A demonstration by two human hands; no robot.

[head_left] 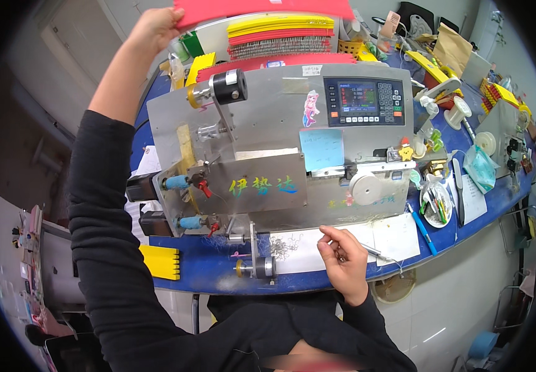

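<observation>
My left hand is raised at the far left, above the back of the machine. Its fingers pinch the end of a long red strip-like board, which runs off the top of the picture. Below the board, a stack of red and yellow notched boards rests behind the grey winding machine. My right hand is low in front of the machine, fingers curled toward the thumb; what they hold, if anything, is hidden. Beside it lie white paper with a tangle of fine wire, and a thin pen-like tool.
The machine carries a keypad screen, motors and a white wheel. To the right on the blue table are a bowl of small tools, a blue pen and spools. A yellow notched board lies front left.
</observation>
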